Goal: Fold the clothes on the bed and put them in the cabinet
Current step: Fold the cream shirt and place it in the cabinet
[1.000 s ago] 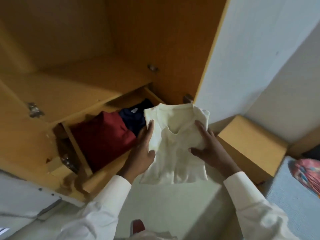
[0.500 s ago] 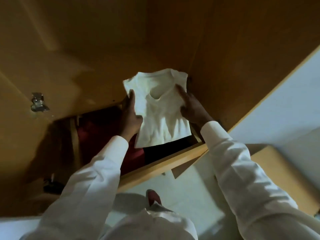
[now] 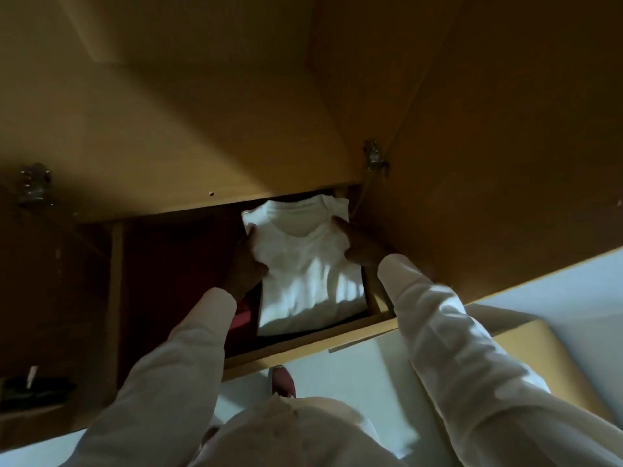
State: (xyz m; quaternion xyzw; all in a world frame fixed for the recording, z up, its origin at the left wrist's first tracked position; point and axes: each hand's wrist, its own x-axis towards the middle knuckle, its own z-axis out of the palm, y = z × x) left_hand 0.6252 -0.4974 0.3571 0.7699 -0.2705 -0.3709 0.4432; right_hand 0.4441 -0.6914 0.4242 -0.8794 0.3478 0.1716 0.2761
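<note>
Folded white shirt (image 3: 310, 267) is down in the cabinet drawer (image 3: 303, 350), at its right end beside a dark red garment (image 3: 243, 314); left hand (image 3: 245, 264) grips its left edge, right hand (image 3: 362, 248) grips the right edge near the collar; likely light, soft, floppy (folds sag if one side drops); best held by both side edges, kept level.

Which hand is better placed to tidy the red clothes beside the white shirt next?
Probably the left hand: it holds the white shirt on the side bordering the red clothes, while the right hand holds the far side.
</note>
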